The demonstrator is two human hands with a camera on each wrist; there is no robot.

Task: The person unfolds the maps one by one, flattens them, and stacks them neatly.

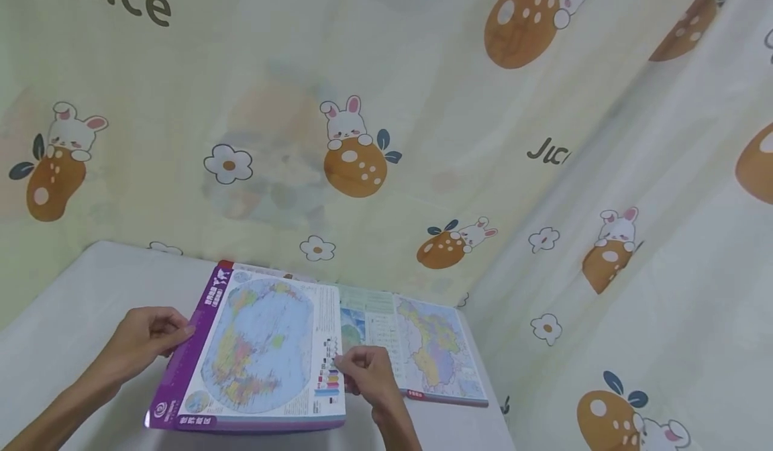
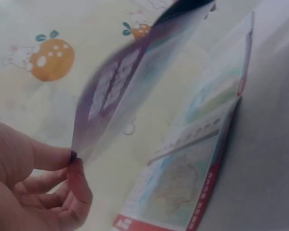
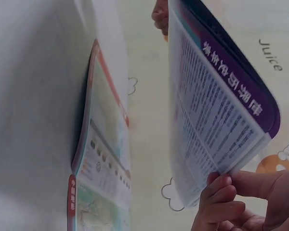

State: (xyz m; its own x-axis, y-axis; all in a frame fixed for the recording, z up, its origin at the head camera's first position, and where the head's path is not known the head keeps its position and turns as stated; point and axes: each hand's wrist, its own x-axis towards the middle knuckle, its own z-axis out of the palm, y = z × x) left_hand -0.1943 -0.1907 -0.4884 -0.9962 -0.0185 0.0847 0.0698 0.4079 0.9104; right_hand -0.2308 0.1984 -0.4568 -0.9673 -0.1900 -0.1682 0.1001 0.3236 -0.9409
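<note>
Both hands hold up a thin map booklet with a purple border (image 1: pixel 194 343), tilted above the table, a world map facing up. At its purple left edge, my left hand (image 1: pixel 141 340) pinches the booklet between thumb and fingers; the left wrist view shows the same pinch at a corner. My right hand (image 1: pixel 370 374) grips the opposite, white edge. Seen from the right wrist, the booklet's underside (image 3: pixel 207 106) carries dense text and a purple band. An opened map book (image 1: pixel 443 347) with red-trimmed edges lies beneath and to the right, partly hidden behind the booklet.
The white table (image 1: pixel 48 323) stretches out to the left and in front of the books. Behind it and on the right hangs a pale curtain (image 1: pixel 410 55) printed with rabbits, orange fruit and flowers.
</note>
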